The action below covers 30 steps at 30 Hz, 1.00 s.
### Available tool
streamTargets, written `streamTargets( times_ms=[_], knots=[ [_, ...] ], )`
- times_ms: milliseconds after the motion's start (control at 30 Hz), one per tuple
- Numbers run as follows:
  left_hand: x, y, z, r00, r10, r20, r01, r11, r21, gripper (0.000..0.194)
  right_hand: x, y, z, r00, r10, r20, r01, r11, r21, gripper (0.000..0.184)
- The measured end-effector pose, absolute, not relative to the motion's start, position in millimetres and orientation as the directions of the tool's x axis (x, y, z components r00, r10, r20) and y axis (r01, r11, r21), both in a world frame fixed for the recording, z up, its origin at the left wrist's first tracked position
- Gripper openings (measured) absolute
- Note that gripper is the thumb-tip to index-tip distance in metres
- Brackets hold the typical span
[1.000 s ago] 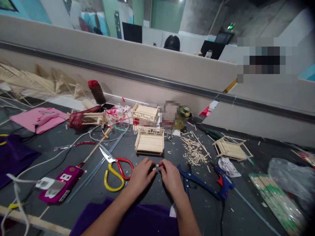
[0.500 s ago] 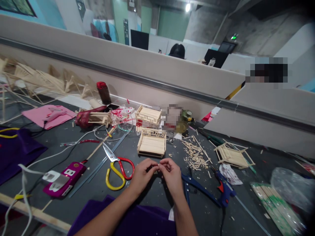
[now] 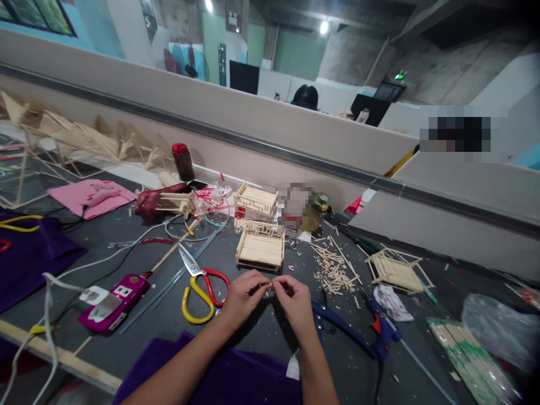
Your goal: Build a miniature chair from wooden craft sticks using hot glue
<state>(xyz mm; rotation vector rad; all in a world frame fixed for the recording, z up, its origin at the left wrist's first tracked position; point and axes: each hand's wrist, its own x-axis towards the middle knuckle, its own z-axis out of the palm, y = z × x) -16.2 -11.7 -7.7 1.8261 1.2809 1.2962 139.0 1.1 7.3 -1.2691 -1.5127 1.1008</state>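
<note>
Here, just in front of the small stick bed model (image 3: 260,250), left hand (image 3: 242,297) and right hand (image 3: 295,301) pinch a tiny stick piece (image 3: 268,291) between meeting fingertips, lying crosswise.

We sit at a dark grey worktop (image 3: 261,337) backed by a beige partition (image 3: 261,126) with a grey metal strip (image 3: 295,154) along it. Beyond it we see dark monitors (image 3: 243,77), white desk dividers, teal and green walls (image 3: 295,53), a bare concrete ceiling, two bright ceiling lamps (image 3: 324,27) and a window (image 3: 37,11) at upper left
</note>
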Motion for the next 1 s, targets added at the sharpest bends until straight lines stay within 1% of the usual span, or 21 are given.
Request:
streamTargets(
  times_ms=[200, 300, 367, 467, 533, 600, 633, 667, 700, 767, 833, 933, 1000],
  knots=[
    [-15.6, -12.6, -8.8, 0.091, 0.909, 0.406, 0.392, -0.407, 0.825, 0.017, 139.0, -1.1, 5.4, -0.135, 0.989, 0.067, 0.356, 0.111, -0.928, 0.020],
    [-14.3, -12.4, -6.8, 0.074, 0.924, 0.376, 0.326, -0.379, 0.866, 0.017, 137.7, -1.6, 4.2, -0.151, 0.987, 0.060, 0.365, 0.112, -0.924, 0.021],
    [-14.0, -11.7, -6.4, 0.040, 0.936, 0.349, 0.274, -0.346, 0.897, 0.016, 138.9, -1.0, 4.7, -0.131, 0.988, 0.081, 0.381, 0.126, -0.916, 0.021],
    [-15.0, -10.3, -9.0, -0.034, 0.954, 0.298, 0.221, -0.283, 0.933, 0.016, 149.3, 1.1, 7.4, 0.006, 0.989, 0.147, 0.436, 0.130, -0.890, 0.023],
    [-16.4, -9.1, -12.0, -0.074, 0.961, 0.265, 0.188, -0.248, 0.950, 0.016, 161.9, 3.0, 9.7, 0.151, 0.975, 0.165, 0.526, 0.062, -0.848, 0.025],
    [-18.0, -7.7, -14.4, -0.106, 0.965, 0.240, 0.158, -0.222, 0.962, 0.015, 175.2, 4.8, 11.5, 0.286, 0.941, 0.182, 0.663, -0.057, -0.747, 0.027],
    [-18.6, -7.0, -15.2, -0.117, 0.968, 0.222, 0.144, -0.205, 0.968, 0.015, 180.7, 5.6, 12.0, 0.331, 0.918, 0.219, 0.724, -0.098, -0.683, 0.026],
    [-19.2, -6.3, -15.7, -0.125, 0.973, 0.195, 0.127, -0.180, 0.975, 0.015, 184.6, 6.3, 12.1, 0.353, 0.893, 0.278, 0.770, -0.109, -0.629, 0.025],
    [-19.5, -5.6, -16.1, -0.124, 0.979, 0.160, 0.109, -0.147, 0.983, 0.015, 186.7, 6.7, 11.8, 0.356, 0.866, 0.350, 0.797, -0.086, -0.597, 0.025],
    [-19.9, -4.3, -17.0, -0.109, 0.991, 0.077, 0.069, -0.070, 0.995, 0.018, 185.0, 6.9, 10.0, 0.306, 0.826, 0.473, 0.809, 0.037, -0.587, 0.028],
    [-20.0, -2.9, -18.8, -0.093, 0.996, 0.018, 0.050, -0.013, 0.999, 0.018, 177.2, 5.7, 7.2, 0.185, 0.837, 0.514, 0.793, 0.182, -0.582, 0.029],
    [-21.1, -0.3, -22.8, -0.095, 0.995, 0.014, 0.065, -0.008, 0.998, 0.017, 162.1, 2.0, 3.8, -0.086, 0.897, 0.434, 0.781, 0.331, -0.529, 0.024],
    [-22.8, 1.6, -25.6, -0.101, 0.994, 0.033, 0.090, -0.024, 0.996, 0.015, 154.6, -0.4, 3.0, -0.219, 0.911, 0.350, 0.778, 0.380, -0.500, 0.021]
  ],
)
